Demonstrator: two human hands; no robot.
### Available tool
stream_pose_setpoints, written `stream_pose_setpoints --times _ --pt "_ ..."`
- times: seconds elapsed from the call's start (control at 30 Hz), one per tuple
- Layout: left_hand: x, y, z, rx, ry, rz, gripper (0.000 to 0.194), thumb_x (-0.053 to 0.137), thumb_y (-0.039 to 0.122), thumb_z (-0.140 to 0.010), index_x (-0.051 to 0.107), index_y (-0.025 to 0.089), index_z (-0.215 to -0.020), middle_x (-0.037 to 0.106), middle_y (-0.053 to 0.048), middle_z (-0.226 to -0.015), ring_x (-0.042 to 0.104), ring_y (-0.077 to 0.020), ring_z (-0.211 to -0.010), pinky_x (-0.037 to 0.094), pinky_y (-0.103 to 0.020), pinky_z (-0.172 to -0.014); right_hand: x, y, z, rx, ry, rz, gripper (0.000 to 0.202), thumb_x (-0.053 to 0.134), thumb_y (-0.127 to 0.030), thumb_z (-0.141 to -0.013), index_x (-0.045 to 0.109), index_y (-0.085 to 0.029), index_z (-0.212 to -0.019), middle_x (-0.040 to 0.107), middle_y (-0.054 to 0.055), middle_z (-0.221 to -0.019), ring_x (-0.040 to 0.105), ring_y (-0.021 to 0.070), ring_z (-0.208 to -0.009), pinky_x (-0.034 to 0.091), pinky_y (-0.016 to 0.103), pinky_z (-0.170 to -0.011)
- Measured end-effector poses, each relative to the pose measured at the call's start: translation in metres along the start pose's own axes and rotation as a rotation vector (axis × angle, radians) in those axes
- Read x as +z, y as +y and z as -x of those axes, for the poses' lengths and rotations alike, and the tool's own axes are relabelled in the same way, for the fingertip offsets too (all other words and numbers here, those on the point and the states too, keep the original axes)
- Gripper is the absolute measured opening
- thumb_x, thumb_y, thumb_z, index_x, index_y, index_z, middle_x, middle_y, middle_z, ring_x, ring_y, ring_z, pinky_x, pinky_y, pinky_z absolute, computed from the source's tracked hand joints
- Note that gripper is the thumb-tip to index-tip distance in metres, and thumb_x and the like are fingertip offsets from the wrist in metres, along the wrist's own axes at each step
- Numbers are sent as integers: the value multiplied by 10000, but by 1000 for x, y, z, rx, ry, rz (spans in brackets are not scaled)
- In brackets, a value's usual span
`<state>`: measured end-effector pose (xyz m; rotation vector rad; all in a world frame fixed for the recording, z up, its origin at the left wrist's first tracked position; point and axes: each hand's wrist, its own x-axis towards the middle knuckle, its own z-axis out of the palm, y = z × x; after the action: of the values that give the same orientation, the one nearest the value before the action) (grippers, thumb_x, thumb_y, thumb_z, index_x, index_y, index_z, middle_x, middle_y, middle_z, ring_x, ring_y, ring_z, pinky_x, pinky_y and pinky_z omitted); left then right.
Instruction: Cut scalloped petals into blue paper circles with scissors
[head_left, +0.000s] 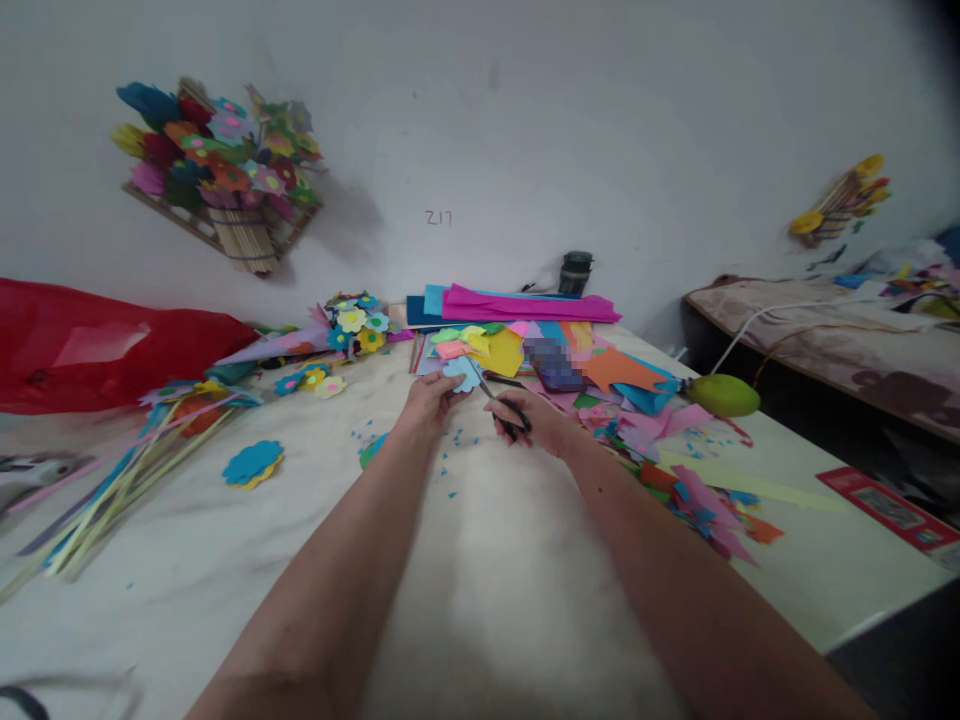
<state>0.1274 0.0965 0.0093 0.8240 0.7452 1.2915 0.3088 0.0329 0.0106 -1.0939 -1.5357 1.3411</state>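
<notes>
Between the fingers of my left hand (427,402) is a light blue paper flower (463,373) with a scalloped edge. My right hand (541,422) grips a pair of black-handled scissors (516,418), whose blades reach up and left to the flower's right edge. Tiny blue paper snippets (445,470) lie on the table below the hands. A green and blue paper piece (370,453) is partly hidden by my left forearm. To the left lies a stack of blue and yellow scalloped paper flowers (253,464).
Paper-strip stems (127,480) and a red bag (105,345) lie at left. Behind the hands are folded magenta sheets (532,304) and a dark cup (576,272). Colourful paper scraps (705,505) and a green, rounded object (724,395) are at right. A paper bouquet (225,170) hangs on the wall.
</notes>
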Motion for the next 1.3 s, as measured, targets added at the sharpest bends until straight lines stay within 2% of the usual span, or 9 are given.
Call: stream_pose_setpoints --times 0.17,0.53,0.87,1.3 --pt "0 -1 1 -3 -20 5 177 827 77 -610 715 129 -737 740 -48 -743 703 -141 -674 622 -347 -864 0 3 0 0 7 -16 297 665 -468 -840 601 -178 -840 629 -9 -624 579 93 -441 325 162 -310" --pt "5 1 4 -9 9 21 183 806 64 -609 693 130 -736 735 -27 -708 695 -117 -629 610 -217 -668 4 -5 1 0 19 -18 299 695 -451 -784 592 -173 -822 616 -26 -595 548 84 -416 322 162 -298" --pt "7 1 5 -24 29 -5 167 791 76 -664 680 131 -775 727 -39 -714 713 -147 -643 635 -292 -741 9 -9 1 35 99 39 272 763 -393 -773 589 -187 -808 639 -21 -601 582 95 -431 348 158 -310" --pt "11 3 9 -43 32 -2 111 749 54 -685 689 101 -766 728 -61 -725 716 -154 -636 606 -226 -590 13 -18 4 80 178 75 290 811 -378 -747 592 -188 -754 602 -26 -562 544 85 -442 338 166 -365"
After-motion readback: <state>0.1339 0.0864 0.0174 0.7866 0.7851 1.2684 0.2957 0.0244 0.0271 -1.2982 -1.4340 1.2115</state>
